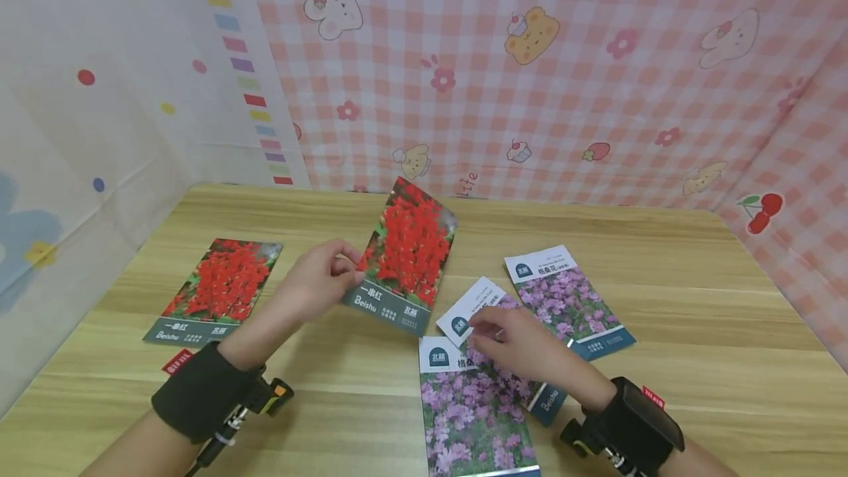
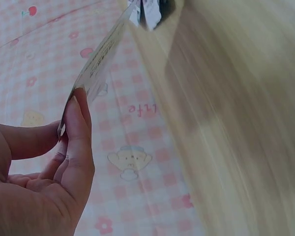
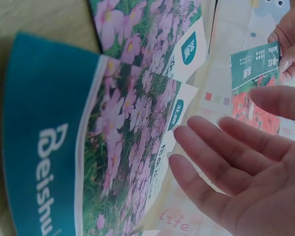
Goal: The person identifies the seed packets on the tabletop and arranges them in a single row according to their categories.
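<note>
My left hand (image 1: 319, 282) pinches a seed packet with red flowers (image 1: 412, 247) by its lower left edge, thumb on one side and fingers on the other. The packet is raised and tilted above the table; in the left wrist view it appears nearly edge-on. My right hand (image 1: 513, 338) hovers over the purple-flower seed packets with loosely bent fingers and nothing in its grasp. Beneath it lies a middle purple packet (image 3: 132, 118), partly covered by the hand in the head view. This packet overlaps a nearer purple packet (image 1: 473, 418) and touches a farther one (image 1: 570, 304).
Another red-flower packet (image 1: 218, 285) lies flat on the left side of the wooden table (image 1: 344, 418). Patterned cloth (image 1: 464, 35) stands along the back and sides. Each wrist wears a black band (image 1: 205, 392) with a small camera and cable.
</note>
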A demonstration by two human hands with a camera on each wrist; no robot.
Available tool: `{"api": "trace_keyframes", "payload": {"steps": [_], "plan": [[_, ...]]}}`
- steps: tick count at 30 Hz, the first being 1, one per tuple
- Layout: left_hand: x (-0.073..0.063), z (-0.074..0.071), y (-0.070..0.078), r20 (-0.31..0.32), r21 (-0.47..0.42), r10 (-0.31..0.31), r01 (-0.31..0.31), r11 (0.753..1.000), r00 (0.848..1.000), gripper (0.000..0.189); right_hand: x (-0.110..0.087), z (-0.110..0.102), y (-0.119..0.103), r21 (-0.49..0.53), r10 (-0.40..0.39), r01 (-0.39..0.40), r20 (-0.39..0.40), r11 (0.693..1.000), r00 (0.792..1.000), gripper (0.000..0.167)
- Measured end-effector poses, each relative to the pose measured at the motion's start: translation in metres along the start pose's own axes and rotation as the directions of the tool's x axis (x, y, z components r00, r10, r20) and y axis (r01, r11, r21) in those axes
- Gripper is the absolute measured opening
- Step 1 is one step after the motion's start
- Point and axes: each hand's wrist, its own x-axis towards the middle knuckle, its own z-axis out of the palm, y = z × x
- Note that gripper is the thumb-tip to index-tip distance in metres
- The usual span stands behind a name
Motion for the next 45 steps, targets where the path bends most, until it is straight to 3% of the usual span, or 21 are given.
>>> {"api": "trace_keyframes", "payload": {"steps": [7,15,25,31,45], "plan": [[-0.002,0.014,0.002,0.069,-0.201,0.002,0.012,0.979,0.998,0.014,0.002,-0.004,0.000,0.118,0.091,-0.083,-0.063,0.990,0.994,0.029],[-0.004,0.029,0.005,0.133,-0.313,0.015,0.028,0.949,0.991,0.013,0.001,-0.006,0.003,0.315,0.220,-0.200,-0.028,0.928,0.975,0.043],[-0.005,0.042,0.003,0.121,-0.288,0.002,0.033,0.957,0.993,0.014,0.000,-0.008,0.006,0.398,0.220,-0.195,-0.019,0.897,0.975,0.029],[-0.005,0.048,0.003,0.118,-0.276,0.003,0.030,0.961,0.993,0.013,-0.001,-0.008,0.007,0.493,0.238,-0.195,-0.025,0.848,0.971,0.021],[-0.009,0.053,0.002,0.104,-0.246,-0.008,0.034,0.969,0.995,0.010,-0.002,-0.006,0.006,0.542,0.220,-0.181,-0.006,0.821,0.976,0.012]]}}
